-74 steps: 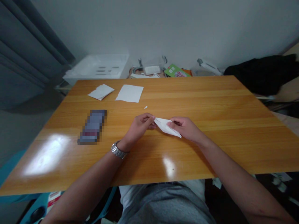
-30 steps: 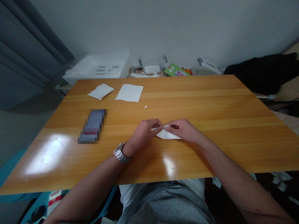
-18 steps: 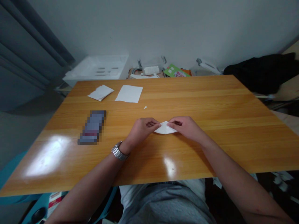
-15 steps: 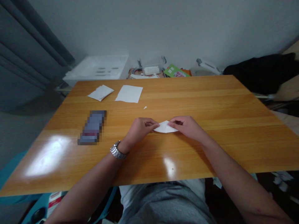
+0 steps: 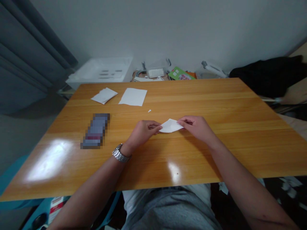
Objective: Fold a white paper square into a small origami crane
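A small folded white paper (image 5: 170, 126) is held between both hands just above the wooden table (image 5: 206, 159). My left hand (image 5: 146, 131), with a silver watch on the wrist, pinches its left corner between thumb and fingers. The right corner is gripped the same way by my right hand (image 5: 193, 125). Beyond the hands lies a tiny white scrap (image 5: 149, 111). Farther back are a flat white sheet (image 5: 133, 97) and, left of it, a small stack of white paper (image 5: 104, 95).
A pixelated phone-like object (image 5: 96, 131) lies on the table's left side. Behind the table are a white tray (image 5: 105, 68), a green booklet (image 5: 179, 74) and a dark cloth (image 5: 266, 75). A blue chair (image 5: 14, 185) stands at the lower left.
My right hand has shifted slightly right and away from me, nearer the paper's right corner. The paper now shows more of its surface and is tilted up to the right.
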A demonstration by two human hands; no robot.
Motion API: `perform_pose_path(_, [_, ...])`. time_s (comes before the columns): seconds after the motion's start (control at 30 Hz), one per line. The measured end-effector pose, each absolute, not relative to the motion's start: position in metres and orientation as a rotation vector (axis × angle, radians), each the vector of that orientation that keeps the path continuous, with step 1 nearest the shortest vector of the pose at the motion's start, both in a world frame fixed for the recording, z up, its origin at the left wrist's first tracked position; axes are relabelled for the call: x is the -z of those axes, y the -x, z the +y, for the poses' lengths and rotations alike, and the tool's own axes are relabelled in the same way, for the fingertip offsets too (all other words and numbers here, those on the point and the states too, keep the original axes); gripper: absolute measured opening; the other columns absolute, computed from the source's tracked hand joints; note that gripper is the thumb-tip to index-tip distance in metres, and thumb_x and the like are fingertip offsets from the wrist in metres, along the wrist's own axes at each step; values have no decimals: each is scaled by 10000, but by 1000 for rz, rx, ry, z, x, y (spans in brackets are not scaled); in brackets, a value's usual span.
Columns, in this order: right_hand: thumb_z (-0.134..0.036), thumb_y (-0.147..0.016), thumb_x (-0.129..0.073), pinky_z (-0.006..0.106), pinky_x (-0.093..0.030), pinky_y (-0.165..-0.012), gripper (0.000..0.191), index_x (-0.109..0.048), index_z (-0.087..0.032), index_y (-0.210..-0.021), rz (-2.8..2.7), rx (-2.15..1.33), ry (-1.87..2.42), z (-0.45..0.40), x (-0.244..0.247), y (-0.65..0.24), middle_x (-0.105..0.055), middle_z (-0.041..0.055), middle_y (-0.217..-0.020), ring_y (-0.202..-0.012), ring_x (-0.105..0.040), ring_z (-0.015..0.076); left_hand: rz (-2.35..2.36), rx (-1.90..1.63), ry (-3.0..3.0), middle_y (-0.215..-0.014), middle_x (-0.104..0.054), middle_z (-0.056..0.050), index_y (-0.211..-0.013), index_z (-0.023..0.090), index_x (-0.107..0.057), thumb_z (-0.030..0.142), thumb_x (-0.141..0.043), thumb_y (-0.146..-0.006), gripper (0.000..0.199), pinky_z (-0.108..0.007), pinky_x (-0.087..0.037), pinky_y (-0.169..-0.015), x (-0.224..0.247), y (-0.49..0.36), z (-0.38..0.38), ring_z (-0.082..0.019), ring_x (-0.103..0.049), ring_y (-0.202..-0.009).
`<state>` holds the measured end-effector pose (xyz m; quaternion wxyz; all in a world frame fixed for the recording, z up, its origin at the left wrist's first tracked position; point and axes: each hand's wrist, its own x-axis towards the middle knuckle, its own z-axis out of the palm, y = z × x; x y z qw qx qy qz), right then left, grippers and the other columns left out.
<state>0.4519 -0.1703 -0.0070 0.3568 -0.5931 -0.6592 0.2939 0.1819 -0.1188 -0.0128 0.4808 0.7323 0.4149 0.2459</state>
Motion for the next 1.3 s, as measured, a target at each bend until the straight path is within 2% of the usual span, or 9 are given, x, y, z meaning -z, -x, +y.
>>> perform_pose_path(0.13, [-432, -939, -633, 341, -511, -748, 276, -795, -210, -916, -1711, -744, 1532, -169, 8, -456, -803, 62, -941, -819, -706, 232, 927, -560, -1789, -973, -804, -85, -1074, 163, -782, 457, -621, -972, 350, -258, -601, -738, 11, -180, -120, -185, -764, -830])
perform_pose_path(0.33, [-433, -954, -612, 337, -511, -751, 279, -785, -216, -927, -1771, -745, 1510, -170, 8, -456, -803, 56, -944, -830, -713, 232, 905, -556, -1907, -963, -801, -65, -1063, 168, -774, 393, -569, -997, 312, -235, -578, -721, 6, -179, -119, -168, -752, -817])
perform_pose_path(0.47, [-415, -962, -613, 318, -497, -746, 257, -793, -233, -947, -1857, -798, 1487, -173, 6, -451, -806, 44, -958, -836, -718, 221, 964, -628, -1981, -1026, -797, -58, -1050, 180, -779, 446, -569, -1001, 342, -240, -558, -769, 3, -184, -123, -179, -738, -887])
perform_pose_path(0.6, [-421, -958, -626, 295, -473, -705, 259, -796, -232, -912, -1936, -893, 1435, -177, 4, -442, -799, 27, -890, -780, -702, 201, 914, -632, -1916, -1091, -791, -69, -1107, 174, -758, 479, -626, -972, 358, -253, -562, -832, 1, -192, -130, -192, -741, -959])
perform_pose_path(0.93, [-350, -940, -633, 275, -444, -678, 203, -779, -223, -877, -2015, -803, 1417, -180, 0, -431, -782, 18, -849, -746, -677, 178, 887, -553, -1966, -940, -795, -37, -981, 197, -786, 426, -632, -966, 276, -238, -509, -698, 11, -197, -134, -170, -719, -811])
perform_pose_path(1.07, [-409, -942, -650, 295, -506, -722, 209, -759, -231, -951, -1844, -868, 1428, -179, 3, -430, -788, 34, -931, -795, -704, 195, 916, -626, -1886, -905, -786, -46, -946, 177, -766, 419, -647, -950, 270, -237, -520, -695, 11, -198, -134, -174, -716, -809])
perform_pose_path(1.17, [-501, -918, -682, 322, -557, -732, 305, -713, -223, -1040, -1658, -931, 1429, -176, 9, -431, -781, 67, -961, -803, -725, 216, 951, -708, -1743, -888, -772, -59, -935, 158, -735, 411, -660, -933, 264, -241, -553, -706, 12, -198, -132, -177, -716, -813])
perform_pose_path(1.3, [-572, -891, -701, 323, -581, -696, 380, -672, -216, -1023, -1564, -1064, 1397, -175, 14, -429, -767, 77, -937, -793, -729, 223, 958, -806, -1557, -901, -730, -52, -961, 154, -671, 394, -704, -894, 251, -238, -595, -672, 18, -198, -128, -165, -717, -799])
